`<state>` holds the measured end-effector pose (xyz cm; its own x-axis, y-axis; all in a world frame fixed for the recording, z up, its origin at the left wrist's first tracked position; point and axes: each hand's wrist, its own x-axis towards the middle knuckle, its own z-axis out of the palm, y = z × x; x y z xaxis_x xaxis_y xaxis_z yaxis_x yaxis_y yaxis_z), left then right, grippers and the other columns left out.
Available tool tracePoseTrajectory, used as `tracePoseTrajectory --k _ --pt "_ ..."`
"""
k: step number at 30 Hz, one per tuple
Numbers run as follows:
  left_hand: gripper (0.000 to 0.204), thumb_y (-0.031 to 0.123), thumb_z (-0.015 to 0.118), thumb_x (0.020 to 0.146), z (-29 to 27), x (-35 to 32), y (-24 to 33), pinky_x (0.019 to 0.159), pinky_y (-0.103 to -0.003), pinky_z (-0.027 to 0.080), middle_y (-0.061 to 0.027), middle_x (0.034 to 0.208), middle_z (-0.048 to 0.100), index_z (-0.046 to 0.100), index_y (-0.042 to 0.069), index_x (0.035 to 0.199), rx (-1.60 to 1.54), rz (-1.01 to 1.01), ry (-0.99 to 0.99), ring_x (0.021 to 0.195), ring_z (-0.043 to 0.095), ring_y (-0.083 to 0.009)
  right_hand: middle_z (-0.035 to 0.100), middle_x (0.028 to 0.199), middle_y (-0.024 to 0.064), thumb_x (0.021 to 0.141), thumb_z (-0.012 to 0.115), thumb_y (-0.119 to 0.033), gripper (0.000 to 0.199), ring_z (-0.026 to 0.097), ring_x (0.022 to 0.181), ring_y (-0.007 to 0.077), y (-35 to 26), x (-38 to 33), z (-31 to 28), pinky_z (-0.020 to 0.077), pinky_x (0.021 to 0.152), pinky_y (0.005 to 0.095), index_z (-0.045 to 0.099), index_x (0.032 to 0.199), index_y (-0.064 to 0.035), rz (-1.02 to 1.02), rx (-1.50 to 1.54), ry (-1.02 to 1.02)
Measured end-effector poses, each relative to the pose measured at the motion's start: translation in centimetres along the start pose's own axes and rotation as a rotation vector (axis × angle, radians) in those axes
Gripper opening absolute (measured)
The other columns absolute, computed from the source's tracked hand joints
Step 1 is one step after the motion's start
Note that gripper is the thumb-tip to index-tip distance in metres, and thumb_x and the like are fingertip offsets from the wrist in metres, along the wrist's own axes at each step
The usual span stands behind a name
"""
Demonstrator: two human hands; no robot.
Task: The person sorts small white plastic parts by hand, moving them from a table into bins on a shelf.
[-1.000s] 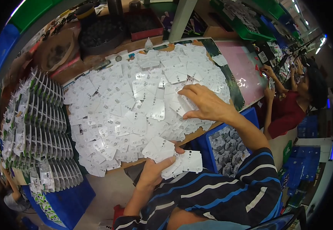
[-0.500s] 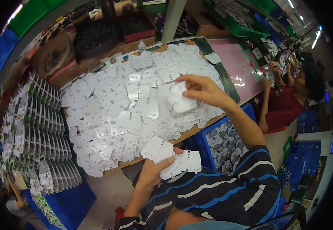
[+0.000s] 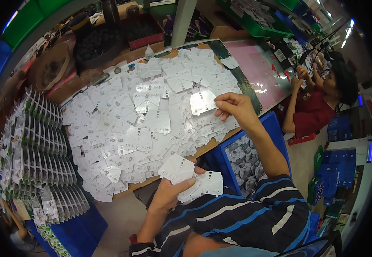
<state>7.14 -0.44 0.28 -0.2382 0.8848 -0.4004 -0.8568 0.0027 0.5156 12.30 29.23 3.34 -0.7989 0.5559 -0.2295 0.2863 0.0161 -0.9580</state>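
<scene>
Head view shows a person in a striped shirt seated at a table covered with a wide heap of white cards, each punched with small holes. The right hand is raised over the right part of the heap, thumb and fingertips pinched on the right edge of a single white card, which hangs flat, just above the cards below it. The left hand sits near the body, below the near edge of the table, closed around a fanned stack of cards; the thumb presses across the top of the stack and several cards stick out to the right.

Just right of the left hand, a blue bin stands on the floor against the table edge, filled with small packed pieces. On the left side of the table, rows of upright packets stand close together. At the far side are a round dark tray and a red box. Farther right lies a pink mat, and beyond it another person in a red shirt sits bent over the table's far right end.
</scene>
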Motion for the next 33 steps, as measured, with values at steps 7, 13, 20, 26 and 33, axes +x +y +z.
tracePoseTrajectory --k 7,13,20,26,33 --pt "0.054 -0.002 0.066 0.082 0.1 0.0 0.0 0.096 -0.036 0.049 -0.0148 0.115 0.066 0.045 -0.003 0.132 -0.014 0.005 0.001 0.110 0.062 -0.0229 0.068 0.082 0.0091 0.092 0.065 -0.011 0.021 0.067 0.067 0.0131 1.2 0.7 0.5 0.0529 0.054 0.0216 0.064 0.104 0.0056 0.017 -0.031 0.016" --pt "0.053 -0.003 0.065 0.082 0.2 0.0 -0.1 0.096 -0.036 0.049 -0.0154 0.114 0.066 0.046 -0.003 0.131 0.000 -0.004 0.005 0.110 0.062 -0.0232 0.067 0.078 0.0069 0.092 0.063 -0.011 0.020 0.062 0.060 0.0094 1.8 1.0 0.1 0.0467 0.049 0.0205 0.064 0.105 0.0037 -0.018 -0.137 -0.010" --pt "0.053 0.000 0.065 0.084 0.3 0.3 -0.3 0.096 -0.036 0.049 -0.0155 0.115 0.065 0.044 -0.004 0.132 0.011 0.007 -0.031 0.110 0.061 -0.0231 0.062 0.067 0.0015 0.092 0.064 -0.015 0.021 0.054 0.055 0.0051 1.4 -0.2 -0.6 0.0407 0.047 0.0212 0.065 0.107 -0.0002 -0.193 -0.546 0.083" --pt "0.049 0.002 0.062 0.087 0.5 0.8 -0.4 0.098 -0.036 0.048 -0.0155 0.116 0.064 0.044 -0.003 0.132 0.043 -0.018 -0.061 0.112 0.059 -0.0226 0.065 0.079 0.0055 0.091 0.067 -0.023 0.028 0.057 0.064 0.0065 -0.3 -4.7 2.7 0.0461 0.057 0.0232 0.066 0.108 -0.0004 -0.077 -0.239 -0.280" --pt "0.045 0.005 0.061 0.090 0.8 1.4 -0.5 0.090 -0.034 0.054 -0.0172 0.113 0.066 0.045 -0.001 0.131 0.066 -0.130 -0.101 0.106 0.064 -0.0230 0.066 0.087 0.0064 0.089 0.070 -0.018 0.032 0.059 0.074 0.0071 -0.8 -6.9 5.4 0.0478 0.063 0.0229 0.063 0.113 0.0020 -0.033 -0.301 -0.585"
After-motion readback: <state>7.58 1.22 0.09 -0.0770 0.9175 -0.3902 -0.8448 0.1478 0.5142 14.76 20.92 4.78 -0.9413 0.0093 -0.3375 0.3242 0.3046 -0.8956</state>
